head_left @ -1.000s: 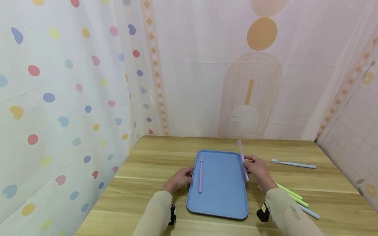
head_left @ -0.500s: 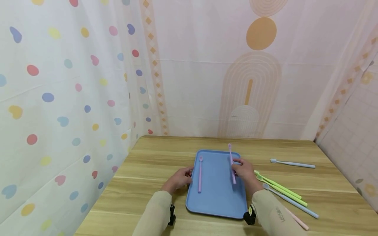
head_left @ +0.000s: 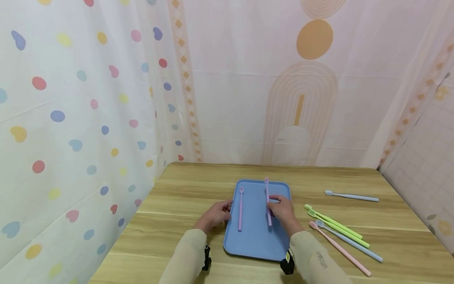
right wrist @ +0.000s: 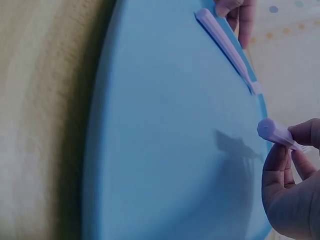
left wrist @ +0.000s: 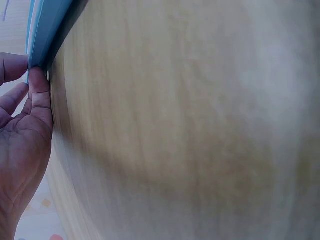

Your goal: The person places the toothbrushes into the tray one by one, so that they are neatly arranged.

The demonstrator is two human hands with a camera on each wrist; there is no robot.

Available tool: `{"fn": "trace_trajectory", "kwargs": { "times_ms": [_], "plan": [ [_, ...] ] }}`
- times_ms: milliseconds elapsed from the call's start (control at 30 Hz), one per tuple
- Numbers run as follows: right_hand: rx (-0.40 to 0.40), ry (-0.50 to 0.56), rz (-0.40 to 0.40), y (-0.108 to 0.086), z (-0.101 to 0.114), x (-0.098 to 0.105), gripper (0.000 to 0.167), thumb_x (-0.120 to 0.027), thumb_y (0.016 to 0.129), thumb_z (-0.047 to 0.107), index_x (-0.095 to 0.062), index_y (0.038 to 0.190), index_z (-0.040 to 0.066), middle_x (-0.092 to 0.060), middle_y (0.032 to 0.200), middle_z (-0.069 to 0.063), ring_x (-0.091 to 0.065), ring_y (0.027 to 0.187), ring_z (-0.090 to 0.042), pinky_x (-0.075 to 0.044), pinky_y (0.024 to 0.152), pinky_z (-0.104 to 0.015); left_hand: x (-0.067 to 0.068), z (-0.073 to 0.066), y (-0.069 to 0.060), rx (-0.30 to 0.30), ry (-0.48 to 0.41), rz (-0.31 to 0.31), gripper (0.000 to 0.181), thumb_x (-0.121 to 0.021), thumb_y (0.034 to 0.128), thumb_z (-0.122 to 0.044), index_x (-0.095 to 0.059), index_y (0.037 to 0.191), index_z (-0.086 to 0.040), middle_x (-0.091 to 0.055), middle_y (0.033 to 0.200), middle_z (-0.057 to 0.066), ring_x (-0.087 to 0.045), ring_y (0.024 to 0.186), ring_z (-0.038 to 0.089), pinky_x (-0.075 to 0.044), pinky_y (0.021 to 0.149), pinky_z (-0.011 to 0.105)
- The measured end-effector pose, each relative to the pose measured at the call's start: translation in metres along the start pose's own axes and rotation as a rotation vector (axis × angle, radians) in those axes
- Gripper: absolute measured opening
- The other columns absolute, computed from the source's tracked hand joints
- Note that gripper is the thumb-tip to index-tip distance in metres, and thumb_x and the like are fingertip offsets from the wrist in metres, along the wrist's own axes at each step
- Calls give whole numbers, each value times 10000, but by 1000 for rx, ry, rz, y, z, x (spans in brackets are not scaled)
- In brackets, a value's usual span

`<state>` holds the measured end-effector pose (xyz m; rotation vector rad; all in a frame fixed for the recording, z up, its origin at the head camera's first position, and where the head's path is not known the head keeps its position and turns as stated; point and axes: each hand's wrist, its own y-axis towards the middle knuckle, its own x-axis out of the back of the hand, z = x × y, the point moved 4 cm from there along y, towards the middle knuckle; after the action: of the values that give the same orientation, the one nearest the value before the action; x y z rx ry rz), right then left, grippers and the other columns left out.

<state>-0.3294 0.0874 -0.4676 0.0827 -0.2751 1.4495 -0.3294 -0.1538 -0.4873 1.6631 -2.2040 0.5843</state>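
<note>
A purple toothbrush [head_left: 268,213] is pinched between the thumb and fingers of my right hand [head_left: 282,210], over the blue tray [head_left: 253,246]. In the right wrist view this toothbrush [right wrist: 274,132] is above the tray surface, casting a shadow on it. Another purple toothbrush [head_left: 240,213] lies lengthwise inside the tray near its left side, head at the far end. My left hand [head_left: 215,215] grips the tray's left rim; in the left wrist view its fingertips [left wrist: 39,82] touch the tray's side [left wrist: 47,32].
Right of the tray, two green toothbrushes [head_left: 338,227], a blue one [head_left: 351,240] and a pink one [head_left: 342,250] lie slanted on the wooden table [head_left: 170,236]. Farther back lies another blue toothbrush [head_left: 352,197]. Patterned curtains [head_left: 230,98] hang behind and at the sides.
My right hand has carried the purple toothbrush leftward from the tray's right edge to over its middle, and lower. The pink toothbrush has come into full view. My left hand stays at the rim.
</note>
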Motion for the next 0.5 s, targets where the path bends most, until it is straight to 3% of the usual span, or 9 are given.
{"fn": "trace_trajectory", "kwargs": {
  "times_ms": [500],
  "plan": [
    [-21,-14,20,-7,-3,-26,366,-637,859,2,-645,1220,-59,-669,960,-178,-620,709,-179,-529,621,-303,-2,0,1,3,-10,-1,697,-591,806,49,-432,1483,-5,-500,977,94,-482,855,217,-399,639,295]
  ]
}}
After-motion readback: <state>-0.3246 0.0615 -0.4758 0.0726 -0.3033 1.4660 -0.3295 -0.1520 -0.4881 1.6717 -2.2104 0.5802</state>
